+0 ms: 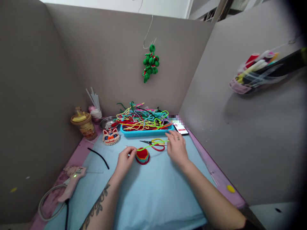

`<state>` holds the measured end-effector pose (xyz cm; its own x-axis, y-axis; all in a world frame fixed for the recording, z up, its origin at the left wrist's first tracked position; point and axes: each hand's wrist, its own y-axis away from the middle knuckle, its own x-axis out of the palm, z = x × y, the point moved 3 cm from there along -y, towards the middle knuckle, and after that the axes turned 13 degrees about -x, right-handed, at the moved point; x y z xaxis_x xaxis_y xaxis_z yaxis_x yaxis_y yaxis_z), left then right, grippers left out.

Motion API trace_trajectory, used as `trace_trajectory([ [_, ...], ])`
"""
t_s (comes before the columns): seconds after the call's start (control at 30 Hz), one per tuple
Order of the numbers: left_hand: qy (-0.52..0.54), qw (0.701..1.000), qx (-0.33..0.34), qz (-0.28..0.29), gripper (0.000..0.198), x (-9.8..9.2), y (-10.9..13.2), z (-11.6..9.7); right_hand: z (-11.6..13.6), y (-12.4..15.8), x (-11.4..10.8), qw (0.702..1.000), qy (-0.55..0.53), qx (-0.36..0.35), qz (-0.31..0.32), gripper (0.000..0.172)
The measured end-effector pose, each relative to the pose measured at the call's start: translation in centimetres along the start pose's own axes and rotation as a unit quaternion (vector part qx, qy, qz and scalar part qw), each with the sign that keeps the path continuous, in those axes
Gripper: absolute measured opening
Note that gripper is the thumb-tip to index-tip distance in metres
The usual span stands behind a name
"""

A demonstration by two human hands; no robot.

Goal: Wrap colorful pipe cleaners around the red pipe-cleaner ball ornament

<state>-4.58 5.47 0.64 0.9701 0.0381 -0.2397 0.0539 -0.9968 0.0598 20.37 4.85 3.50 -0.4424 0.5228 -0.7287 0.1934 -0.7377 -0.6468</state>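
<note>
With the tray [146, 134]'s near edge at twelve o'clock and the counter [155, 191] spreading toward six, the yarn [148, 147] runs between the hands, its long axis pointing just above three o'clock, pinched by left hand [126, 157] at nine and right hand [177, 147] at three.

From where I stand I count two hands, one left hand [126, 157] and one right hand [177, 145]. On the table [153, 195] there's one round striped piece [143, 156], one cat-eared piece [111, 137], one pair of scissors [149, 142], one glue gun [73, 185], one black strip [102, 158], one lidded cup [87, 130], one metal bowl [101, 125], one phone [182, 130] and one blue tray [148, 134]. One lime strand [149, 146] lies apart from the tray's tangled strands [144, 119], too many to count. One green ornament [151, 62] hangs behind.
</note>
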Motion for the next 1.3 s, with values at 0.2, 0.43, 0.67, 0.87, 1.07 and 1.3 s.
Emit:
trace_trajectory([
  [0.2, -0.016, 0.999, 0.039, 0.024, 0.019, 2.5, 1.9, -0.4, 6.9, 0.5, 2.6, 0.969, -0.168, -0.105, 0.145, 0.033],
  [0.43, -0.186, 0.981, 0.047, -0.028, 0.042, 1.8, 1.2, 1.2, 4.5, 2.0, 4.8, 0.988, -0.101, -0.085, 0.086, 0.023],
  [0.67, -0.274, 0.960, 0.044, 0.033, 0.072, 2.1, 1.0, 2.6, 3.0, 3.0, 5.8, 0.980, -0.141, 0.002, 0.140, 0.017],
  [0.87, -0.205, 0.976, 0.056, 0.050, 0.069, 2.4, 0.9, 2.2, 3.4, 3.4, 6.5, 0.947, -0.279, 0.089, 0.133, 0.015],
  [1.07, -0.029, 0.999, -0.014, 0.035, 0.055, 2.4, 0.6, 1.6, 3.1, 3.3, 6.3, 0.889, -0.429, 0.157, 0.041, 0.019],
  [1.3, 0.230, 0.962, -0.124, 0.082, 0.064, 2.7, 0.6, 1.5, 3.4, 3.5, 6.4, 0.839, -0.508, 0.193, 0.014, 0.022],
])
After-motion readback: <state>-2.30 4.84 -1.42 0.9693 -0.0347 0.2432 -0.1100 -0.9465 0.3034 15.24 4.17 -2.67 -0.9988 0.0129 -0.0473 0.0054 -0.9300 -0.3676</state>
